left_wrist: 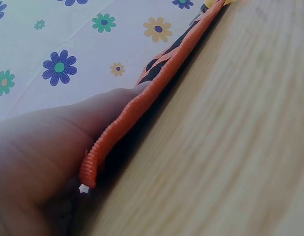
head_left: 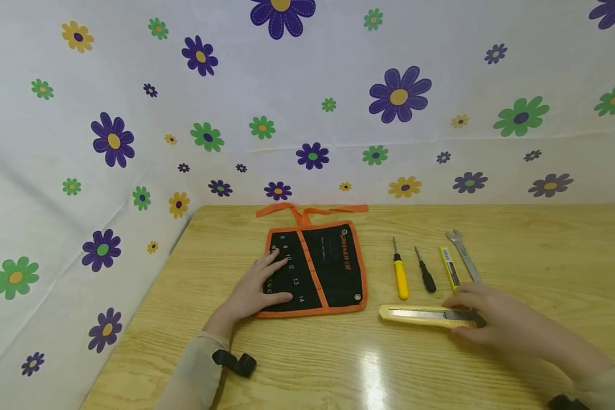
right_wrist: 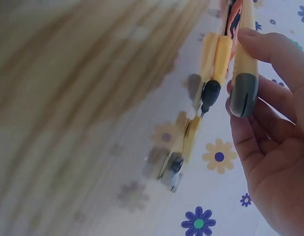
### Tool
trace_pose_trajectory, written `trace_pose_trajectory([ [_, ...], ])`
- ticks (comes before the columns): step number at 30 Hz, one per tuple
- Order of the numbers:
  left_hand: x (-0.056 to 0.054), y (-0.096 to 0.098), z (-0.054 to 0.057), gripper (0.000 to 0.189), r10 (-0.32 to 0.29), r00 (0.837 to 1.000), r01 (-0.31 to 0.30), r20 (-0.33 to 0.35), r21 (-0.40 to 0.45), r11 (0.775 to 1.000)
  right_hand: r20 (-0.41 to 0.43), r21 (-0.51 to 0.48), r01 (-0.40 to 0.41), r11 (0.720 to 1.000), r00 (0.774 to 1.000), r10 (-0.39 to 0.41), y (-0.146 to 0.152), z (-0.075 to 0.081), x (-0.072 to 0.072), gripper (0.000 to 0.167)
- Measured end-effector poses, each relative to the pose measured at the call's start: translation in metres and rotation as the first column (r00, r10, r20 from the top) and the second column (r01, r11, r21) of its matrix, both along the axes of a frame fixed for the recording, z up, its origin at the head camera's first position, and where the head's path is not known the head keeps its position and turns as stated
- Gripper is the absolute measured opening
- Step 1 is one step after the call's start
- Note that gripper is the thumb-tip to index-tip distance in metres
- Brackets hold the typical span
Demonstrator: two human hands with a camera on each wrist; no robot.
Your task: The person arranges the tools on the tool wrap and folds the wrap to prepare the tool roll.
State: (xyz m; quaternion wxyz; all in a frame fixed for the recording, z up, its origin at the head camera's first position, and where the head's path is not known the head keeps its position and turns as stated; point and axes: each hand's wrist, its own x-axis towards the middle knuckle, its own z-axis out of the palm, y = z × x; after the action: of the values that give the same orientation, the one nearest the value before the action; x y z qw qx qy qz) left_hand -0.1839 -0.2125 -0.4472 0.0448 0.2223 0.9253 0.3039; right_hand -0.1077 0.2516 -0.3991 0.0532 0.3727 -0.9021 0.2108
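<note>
My left hand [head_left: 256,286] rests with spread fingers on the left side of a black tool pouch [head_left: 338,279] with orange edging, numbered along its pockets. In the left wrist view the pouch's orange edge [left_wrist: 137,108] runs beside the thumb. My right hand [head_left: 484,313] grips a yellow utility knife [head_left: 415,315] by its dark end, thumb on the near side and fingers on the far side. Its long slot points left toward the pouch. The right wrist view shows the knife [right_wrist: 246,73] pinched between thumb and fingers, raised off the table.
Beyond the knife lie a yellow-handled screwdriver [head_left: 400,278], a small black-handled screwdriver [head_left: 427,278], a narrow yellow labelled case [head_left: 449,266] and a wrench [head_left: 463,255], side by side. Orange ties [head_left: 307,213] stretch out behind the pouch. A flowered cloth [head_left: 287,102] hangs behind the wooden table [head_left: 297,364].
</note>
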Motion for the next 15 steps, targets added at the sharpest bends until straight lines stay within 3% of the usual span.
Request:
trace_pose_trajectory([
  [11,0.002,0.000,0.003,0.081,-0.017,1.000,0.017,-0.008,-0.016,1.000,-0.023,-0.057,0.037,0.998,0.999,-0.038,-0.031,0.011,-0.015,0.029],
  [15,0.001,0.000,0.003,0.082,-0.028,0.999,0.028,-0.017,-0.019,0.999,-0.033,-0.035,0.056,0.998,0.998,-0.058,-0.043,0.016,-0.021,0.029],
])
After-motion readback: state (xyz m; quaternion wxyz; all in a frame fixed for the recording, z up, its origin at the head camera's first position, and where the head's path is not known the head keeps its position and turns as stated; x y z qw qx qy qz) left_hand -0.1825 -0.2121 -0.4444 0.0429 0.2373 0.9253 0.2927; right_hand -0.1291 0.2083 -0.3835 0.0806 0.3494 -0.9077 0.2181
